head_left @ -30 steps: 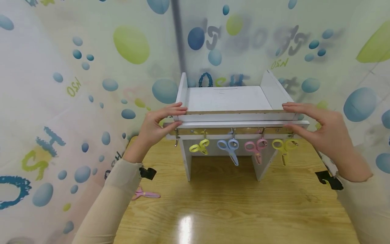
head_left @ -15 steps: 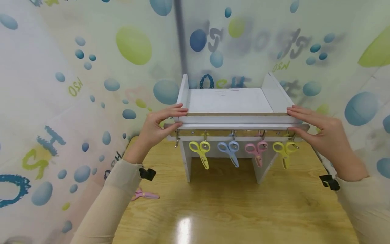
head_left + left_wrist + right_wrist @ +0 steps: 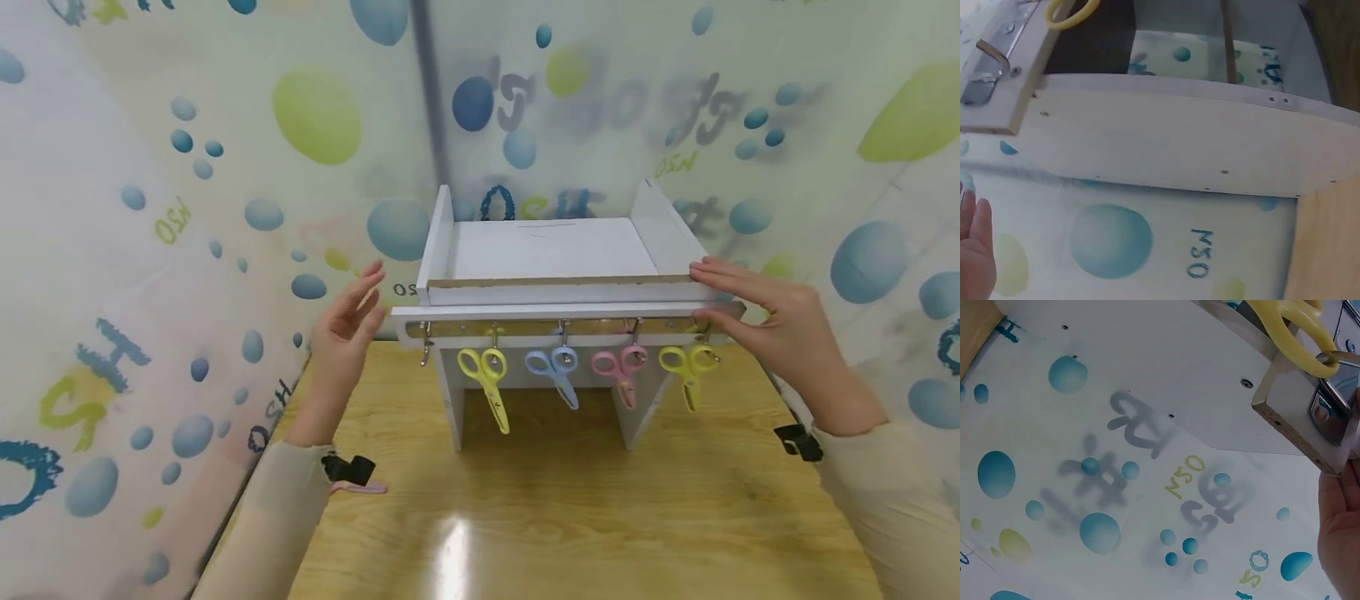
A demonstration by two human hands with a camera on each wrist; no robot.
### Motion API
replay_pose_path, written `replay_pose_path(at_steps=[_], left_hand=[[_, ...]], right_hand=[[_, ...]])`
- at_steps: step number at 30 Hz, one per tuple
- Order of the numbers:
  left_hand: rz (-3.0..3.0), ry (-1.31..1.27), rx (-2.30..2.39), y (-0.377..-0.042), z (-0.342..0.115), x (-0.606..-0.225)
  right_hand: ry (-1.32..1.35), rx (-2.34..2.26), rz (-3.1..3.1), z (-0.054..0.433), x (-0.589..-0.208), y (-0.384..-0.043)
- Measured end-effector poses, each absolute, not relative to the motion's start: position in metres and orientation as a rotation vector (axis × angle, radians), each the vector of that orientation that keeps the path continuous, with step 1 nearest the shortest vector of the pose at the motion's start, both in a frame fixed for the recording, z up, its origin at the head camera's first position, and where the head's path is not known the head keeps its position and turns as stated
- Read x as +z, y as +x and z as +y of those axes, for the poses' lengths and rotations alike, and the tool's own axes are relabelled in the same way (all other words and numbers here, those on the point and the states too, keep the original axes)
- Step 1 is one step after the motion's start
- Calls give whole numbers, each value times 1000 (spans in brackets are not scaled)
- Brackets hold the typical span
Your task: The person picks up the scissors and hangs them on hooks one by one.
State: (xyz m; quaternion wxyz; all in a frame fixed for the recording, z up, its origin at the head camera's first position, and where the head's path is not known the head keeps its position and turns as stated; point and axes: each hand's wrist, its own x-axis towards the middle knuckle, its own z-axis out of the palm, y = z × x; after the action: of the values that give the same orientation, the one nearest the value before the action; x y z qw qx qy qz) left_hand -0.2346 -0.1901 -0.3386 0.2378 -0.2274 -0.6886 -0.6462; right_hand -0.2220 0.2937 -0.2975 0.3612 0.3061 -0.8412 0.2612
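Note:
A white shelf unit [image 3: 555, 250] has a hook rail [image 3: 525, 312] along its front. From the rail's hooks hang yellow scissors [image 3: 491, 387], blue scissors [image 3: 555, 367], pink scissors [image 3: 621, 367] and, at the right end, a second yellow pair [image 3: 690, 371]. The leftmost hook [image 3: 425, 343] is bare. My right hand [image 3: 776, 312] holds the unit's right front end, fingers at the upper edge and thumb by the rail. Off the left end, my left hand [image 3: 341, 342] is apart from the unit, its fingers relaxed. Another pink pair of scissors [image 3: 371, 488] lies on the table, partly hidden by my wrist strap.
The wooden table [image 3: 555, 525] carries the unit. A patterned wall covering [image 3: 315, 117] rises behind and on both sides, close to the unit's back. The unit's right side panel [image 3: 1197, 350] shows in the right wrist view.
My left hand has let go of the unit's left end and moved left. The left yellow scissors have swung from tilted to hanging nearly straight. My right hand keeps its hold.

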Motion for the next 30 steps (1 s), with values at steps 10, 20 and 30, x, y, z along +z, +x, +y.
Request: replay_pose_path(at_steps=[10, 20, 30], left_hand=[[-1905, 463, -2266, -186, -252, -431], [-1833, 815, -2723, -125, -300, -518], [-1772, 761, -3015, -115, -323, -557]], right_hand=[[809, 733, -2146, 293, -298, -224], [796, 749, -2157, 296, -297, -224], [782, 763, -2157, 294, -298, -225]])
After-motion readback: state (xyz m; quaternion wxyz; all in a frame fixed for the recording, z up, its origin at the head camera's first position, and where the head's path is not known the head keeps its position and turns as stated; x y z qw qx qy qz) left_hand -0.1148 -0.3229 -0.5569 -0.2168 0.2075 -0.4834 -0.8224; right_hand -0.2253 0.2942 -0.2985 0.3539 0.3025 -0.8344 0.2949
